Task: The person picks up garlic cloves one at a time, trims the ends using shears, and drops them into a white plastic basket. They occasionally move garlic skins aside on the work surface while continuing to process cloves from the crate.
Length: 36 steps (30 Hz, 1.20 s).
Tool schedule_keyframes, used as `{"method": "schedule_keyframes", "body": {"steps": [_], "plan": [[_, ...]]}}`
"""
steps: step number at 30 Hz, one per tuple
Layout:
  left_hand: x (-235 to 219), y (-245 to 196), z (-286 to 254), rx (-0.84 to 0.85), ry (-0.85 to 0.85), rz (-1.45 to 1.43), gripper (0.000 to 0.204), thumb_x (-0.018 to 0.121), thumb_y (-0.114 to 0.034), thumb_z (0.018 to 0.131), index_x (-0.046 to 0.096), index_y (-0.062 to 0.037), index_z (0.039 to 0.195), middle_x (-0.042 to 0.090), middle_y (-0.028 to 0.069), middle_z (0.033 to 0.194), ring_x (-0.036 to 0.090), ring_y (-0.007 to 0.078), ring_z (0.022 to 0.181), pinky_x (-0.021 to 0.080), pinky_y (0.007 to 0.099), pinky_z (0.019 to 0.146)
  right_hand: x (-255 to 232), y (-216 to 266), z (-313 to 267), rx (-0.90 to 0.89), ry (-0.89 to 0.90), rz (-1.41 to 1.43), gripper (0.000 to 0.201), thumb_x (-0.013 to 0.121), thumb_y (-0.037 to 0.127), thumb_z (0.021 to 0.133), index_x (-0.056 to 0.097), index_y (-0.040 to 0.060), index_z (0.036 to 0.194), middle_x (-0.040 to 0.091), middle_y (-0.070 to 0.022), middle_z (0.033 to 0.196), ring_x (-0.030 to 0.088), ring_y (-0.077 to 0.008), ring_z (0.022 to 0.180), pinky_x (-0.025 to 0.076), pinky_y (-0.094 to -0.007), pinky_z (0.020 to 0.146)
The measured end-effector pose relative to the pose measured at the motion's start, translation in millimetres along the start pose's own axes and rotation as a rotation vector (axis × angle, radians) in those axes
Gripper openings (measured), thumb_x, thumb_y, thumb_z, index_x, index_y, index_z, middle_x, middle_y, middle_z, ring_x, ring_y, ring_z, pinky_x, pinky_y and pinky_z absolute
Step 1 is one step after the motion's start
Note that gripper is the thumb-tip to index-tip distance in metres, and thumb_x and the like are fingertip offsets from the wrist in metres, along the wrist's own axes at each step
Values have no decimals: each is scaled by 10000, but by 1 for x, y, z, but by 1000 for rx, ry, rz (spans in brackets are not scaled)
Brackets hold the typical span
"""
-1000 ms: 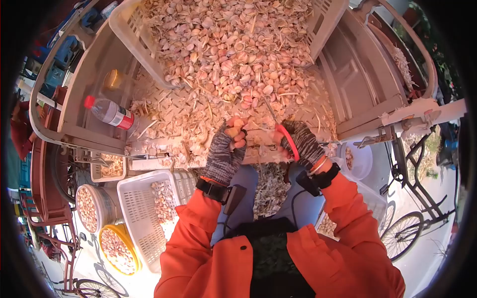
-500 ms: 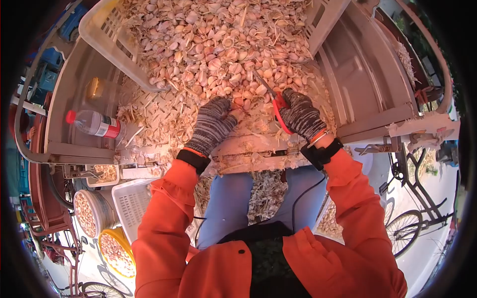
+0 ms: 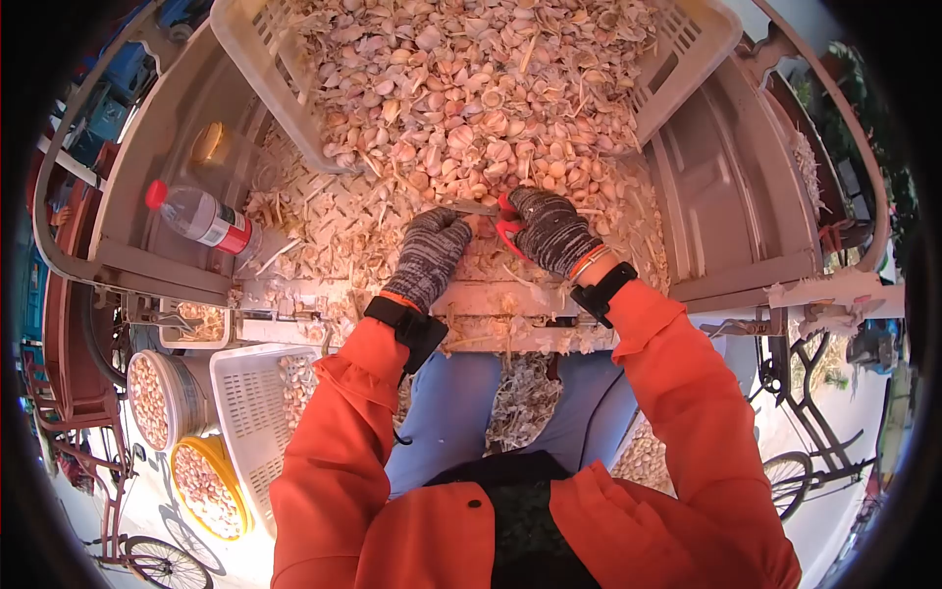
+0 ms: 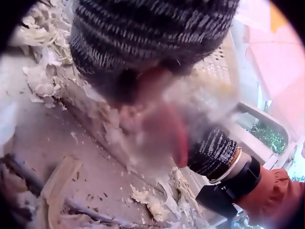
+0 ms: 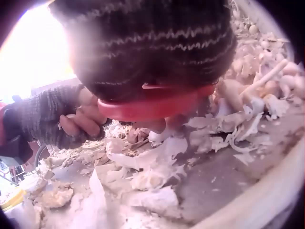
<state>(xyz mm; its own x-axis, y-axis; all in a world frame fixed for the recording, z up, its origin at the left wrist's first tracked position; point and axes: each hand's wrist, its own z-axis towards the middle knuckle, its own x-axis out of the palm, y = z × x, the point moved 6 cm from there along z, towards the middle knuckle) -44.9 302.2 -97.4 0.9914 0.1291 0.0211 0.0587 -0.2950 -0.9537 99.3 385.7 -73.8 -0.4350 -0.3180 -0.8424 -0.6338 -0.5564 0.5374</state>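
The right hand (image 3: 552, 231), in a striped fingerless glove, grips scissors by their red handles (image 3: 507, 224); the blades (image 3: 475, 207) point left, at the left hand's fingertips. In the right wrist view the red handle (image 5: 147, 107) shows below the glove. The left hand (image 3: 432, 257) is beside the blade tips, above the littered truck bed. Its bare fingers are curled in the right wrist view (image 5: 78, 119), pinching what looks like a garlic clove, mostly hidden. Just beyond both hands lies a heap of garlic cloves (image 3: 471, 108). The left wrist view is blurred around the fingertips.
A tipped crate (image 3: 285, 88) surrounds the heap. On the left lie a red-capped bottle (image 3: 206, 221) and a jar with a yellow lid (image 3: 209, 143). Below left stand a white crate (image 3: 257, 393), a yellow bucket (image 3: 232, 481) and a pale bucket (image 3: 191, 393), holding cloves.
The left hand reached to the heap's edge and now meets the scissors. The right hand has moved left, and the blades have swung from pointing up at the heap to pointing left.
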Motion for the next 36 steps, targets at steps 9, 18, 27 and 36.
{"method": "schedule_keyframes", "body": {"steps": [9,18,27,36], "plan": [[4,12,-29,-1,-11,-315,309,565,-125,884,547,-34,1179,624,41,930,508,65,658,419,184,512,-20,5,-17,80,-119,75,314,654,131,762,558,-19,1021,635,-163,994,631,-262,869,505,-323,752],[64,0,-73,86,93,-698,298,553,-90,887,522,-69,1183,549,-1,851,462,69,627,353,180,474,-39,40,-93,191,-172,745,246,713,152,735,607,20,913,651,-102,870,611,-178,778,489,-305,722],[64,-6,-112,-114,303,-1536,241,517,-75,878,492,42,1087,467,95,843,441,167,695,388,248,517,-80,63,-158,51,-299,174,263,616,202,789,598,-4,951,624,-216,849,619,-348,797,488,-391,702],[-26,28,-144,33,90,-1296,351,568,-76,786,497,24,1116,550,135,943,488,166,700,423,234,537,-40,44,-106,142,-223,96,206,627,130,791,580,-10,934,651,-159,884,639,-276,856,508,-345,736]]}}
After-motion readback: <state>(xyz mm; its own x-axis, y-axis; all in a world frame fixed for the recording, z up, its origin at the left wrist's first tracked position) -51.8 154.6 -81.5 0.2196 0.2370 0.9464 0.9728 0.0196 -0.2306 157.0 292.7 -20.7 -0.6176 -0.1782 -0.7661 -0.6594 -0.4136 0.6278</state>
